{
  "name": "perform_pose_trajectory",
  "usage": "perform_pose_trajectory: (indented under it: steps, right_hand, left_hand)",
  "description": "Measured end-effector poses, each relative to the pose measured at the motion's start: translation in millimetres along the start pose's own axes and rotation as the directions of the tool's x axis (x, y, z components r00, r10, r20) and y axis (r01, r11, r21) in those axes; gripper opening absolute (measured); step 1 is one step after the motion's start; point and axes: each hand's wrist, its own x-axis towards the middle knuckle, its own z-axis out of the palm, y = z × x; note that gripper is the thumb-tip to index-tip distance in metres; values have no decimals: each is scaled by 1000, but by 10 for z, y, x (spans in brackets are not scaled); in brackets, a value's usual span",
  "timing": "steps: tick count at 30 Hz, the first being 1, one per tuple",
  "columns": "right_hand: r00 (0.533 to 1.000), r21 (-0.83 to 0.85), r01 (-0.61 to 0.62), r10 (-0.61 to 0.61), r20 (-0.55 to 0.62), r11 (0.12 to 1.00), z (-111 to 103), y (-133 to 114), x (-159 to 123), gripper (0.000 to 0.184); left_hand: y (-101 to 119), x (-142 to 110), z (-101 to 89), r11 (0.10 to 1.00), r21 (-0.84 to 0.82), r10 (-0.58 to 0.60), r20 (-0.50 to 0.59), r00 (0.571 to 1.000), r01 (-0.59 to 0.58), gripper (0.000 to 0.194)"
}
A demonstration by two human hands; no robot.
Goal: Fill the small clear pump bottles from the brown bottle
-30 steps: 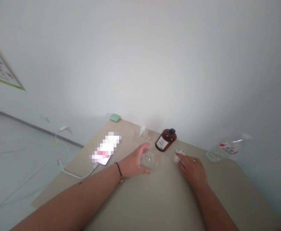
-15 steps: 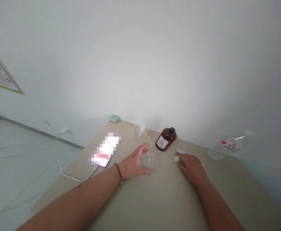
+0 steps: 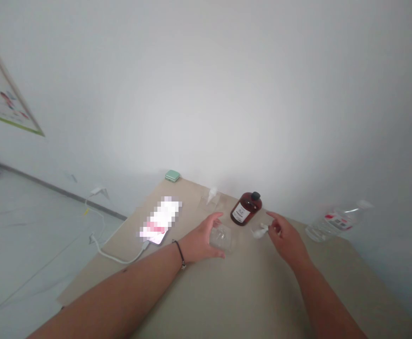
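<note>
Plain pale-grey wall (image 3: 206, 103) backs the beige bench (image 3: 198, 296); dull light, clear plastics hard to read. Left hand (image 3: 199, 241): fingers apart, curved about the left part of a clear, squarish see-through container (image 3: 222, 238), some beyond it, one on its near side; cannot tell whether they press on it. Right hand (image 3: 287, 239): fingers together, clamped on the end of a small white-and-clear plastic nozzle piece (image 3: 260, 232), which points left from the fingertips, low over the bench; touching it or not, unclear. Risks, my judgement: slack left fingers could let the container skid or tip if bumped; a pinch on so small an end could let the nozzle piece slip and roll. Reddish-brown glossy bottle with black cap and white label (image 3: 241, 212) stands just beyond the gap between the two hands' fingers, so a sweeping knuckle could topple it. Looks: container transparent, a roundish detail on its upper part, contents not readable; nozzle piece opaque white nearest the right fingers, glassy and blurred at its left end.
</note>
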Motion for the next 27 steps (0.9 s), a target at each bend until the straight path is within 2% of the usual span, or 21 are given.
perform_pose_trajectory:
  steps: [2, 4, 7, 9, 16, 19, 21, 24, 27]
  right_hand:
    - [998, 24, -62, 63, -24, 998, -112, -193, 231, 44]
    - [995, -27, -95, 95, 12, 995, -193, -381, 480, 40]
    - [975, -182, -141, 168, 143, 973, -239, -601, 781, 36]
    - [963, -242, -145, 193, 189, 960, -237, -695, 888, 34]
    - [956, -331, -122, 200, 213, 936, -222, -844, 904, 35]
    - [954, -327, -178, 244, 175, 928, -185, -911, 911, 47]
    - [953, -316, -207, 263, 147, 926, -177, -957, 922, 46]
    - [961, -307, -193, 243, 132, 932, -266, -1011, 895, 35]
    - [976, -300, -160, 196, 93, 940, -468, -1053, 787, 33]
  left_hand:
    - [-15, 1, 7, 1000, -15, 14, -6, 1000, -14, 118]
    - [-27, -1, 12, 1000, -20, 19, -6, 1000, -19, 118]
    - [-36, -3, 17, 1000, -11, 10, -12, 1000, -10, 119]
    - [-35, -2, 19, 1000, -8, 8, -24, 1000, -9, 120]
    - [13, -3, 14, 1000, -13, -14, -27, 1000, 14, 120]
    - [24, -8, 14, 1000, -16, -17, -23, 1000, 16, 120]
    - [27, -12, 10, 1000, -11, -5, -37, 999, 4, 119]
    - [37, -20, -6, 999, -24, 20, -81, 997, -22, 117]
    - [48, -24, -22, 999, -37, 0, -143, 990, -5, 115]
